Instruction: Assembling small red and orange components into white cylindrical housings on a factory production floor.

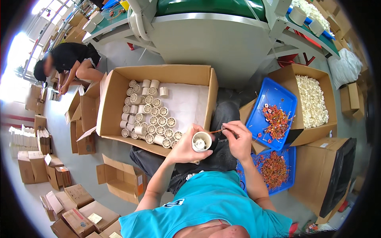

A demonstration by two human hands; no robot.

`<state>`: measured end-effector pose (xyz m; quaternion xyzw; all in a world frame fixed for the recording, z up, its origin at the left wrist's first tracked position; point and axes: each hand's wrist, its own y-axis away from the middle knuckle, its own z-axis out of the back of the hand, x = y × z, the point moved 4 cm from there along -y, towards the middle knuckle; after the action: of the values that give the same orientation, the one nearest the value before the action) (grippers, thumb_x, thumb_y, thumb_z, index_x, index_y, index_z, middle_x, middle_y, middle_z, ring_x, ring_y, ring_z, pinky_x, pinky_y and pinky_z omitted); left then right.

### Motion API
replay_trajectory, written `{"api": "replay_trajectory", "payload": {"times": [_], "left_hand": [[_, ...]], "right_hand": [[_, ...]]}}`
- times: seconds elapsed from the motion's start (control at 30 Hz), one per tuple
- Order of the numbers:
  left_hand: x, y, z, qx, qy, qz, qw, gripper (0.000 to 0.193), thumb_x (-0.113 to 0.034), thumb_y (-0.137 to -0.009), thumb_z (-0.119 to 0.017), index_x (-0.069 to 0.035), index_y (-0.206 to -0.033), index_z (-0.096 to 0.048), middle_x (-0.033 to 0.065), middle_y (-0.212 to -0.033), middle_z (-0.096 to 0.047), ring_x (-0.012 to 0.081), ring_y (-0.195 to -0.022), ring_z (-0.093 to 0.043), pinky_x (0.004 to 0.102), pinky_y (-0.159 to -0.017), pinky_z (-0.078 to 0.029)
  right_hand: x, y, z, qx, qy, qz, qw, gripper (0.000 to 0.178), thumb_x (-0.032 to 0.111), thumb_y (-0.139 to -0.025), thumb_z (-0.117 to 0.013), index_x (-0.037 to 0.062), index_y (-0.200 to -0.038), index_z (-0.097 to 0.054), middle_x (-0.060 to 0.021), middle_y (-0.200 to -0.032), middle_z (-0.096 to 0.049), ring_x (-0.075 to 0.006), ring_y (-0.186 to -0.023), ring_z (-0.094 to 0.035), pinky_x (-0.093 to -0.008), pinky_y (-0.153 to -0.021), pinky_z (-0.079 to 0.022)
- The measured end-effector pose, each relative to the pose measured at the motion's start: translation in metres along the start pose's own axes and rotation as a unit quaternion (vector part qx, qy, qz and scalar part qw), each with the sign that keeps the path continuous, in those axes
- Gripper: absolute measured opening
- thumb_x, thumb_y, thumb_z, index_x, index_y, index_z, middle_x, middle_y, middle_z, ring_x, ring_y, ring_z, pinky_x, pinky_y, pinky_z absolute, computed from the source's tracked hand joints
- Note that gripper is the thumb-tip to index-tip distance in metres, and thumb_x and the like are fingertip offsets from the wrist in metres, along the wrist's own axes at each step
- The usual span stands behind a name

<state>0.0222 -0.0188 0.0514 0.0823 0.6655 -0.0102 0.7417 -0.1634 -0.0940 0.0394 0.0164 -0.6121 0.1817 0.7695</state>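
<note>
My left hand [183, 150] is wrapped round a white plastic cylinder [197, 150], its open end facing up and a white fitting visible inside. To its right, the thumb and fingers of my right hand [239, 142] pinch a thin orange-brown wire [216, 131]. That wire reaches toward the cylinder's upper right side; whether it touches cannot be made out. Left of my hands, a large open carton [158, 71] contains many similar white cylinders [152, 109]. A blue tray [274, 89] on the right carries a pile of orange and red wires [276, 121].
Below that tray lies a second blue tray [291, 158] with more wires [274, 172]. A carton of small white parts [311, 101] stands beyond. Ahead is a machine with a green belt [210, 7]. Cartons [121, 176] crowd the left floor, where another person [73, 59] bends down.
</note>
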Motion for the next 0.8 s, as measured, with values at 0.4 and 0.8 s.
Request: {"api": "replay_trajectory", "payload": {"times": [0.4, 0.8], "left_hand": [[0.016, -0.009, -0.006, -0.207, -0.212, -0.208, 0.932, 0.062, 0.000, -0.070, -0.086, -0.003, -0.114, -0.043, 0.0183, -0.110, -0.065, 0.0246, -0.097, -0.066, 0.0328, -0.082, -0.054], [0.018, -0.011, -0.006, -0.225, -0.195, -0.212, 0.931, 0.060, -0.003, -0.066, -0.086, -0.004, -0.111, -0.048, 0.0145, -0.106, -0.068, 0.0315, -0.094, -0.069, 0.0385, -0.079, -0.055]], "right_hand": [[0.055, 0.005, 0.019, -0.083, 0.005, 0.133, 0.988, 0.021, -0.013, -0.078, -0.071, -0.0067, -0.099, -0.070, -0.0154, -0.098, -0.067, -0.0235, -0.085, -0.067, -0.0297, -0.075, -0.055], [0.051, 0.007, 0.005, -0.023, 0.037, 0.114, 0.993, 0.023, -0.013, -0.079, -0.069, -0.0054, -0.101, -0.071, -0.0141, -0.096, -0.068, -0.0239, -0.083, -0.068, -0.0307, -0.074, -0.055]]}}
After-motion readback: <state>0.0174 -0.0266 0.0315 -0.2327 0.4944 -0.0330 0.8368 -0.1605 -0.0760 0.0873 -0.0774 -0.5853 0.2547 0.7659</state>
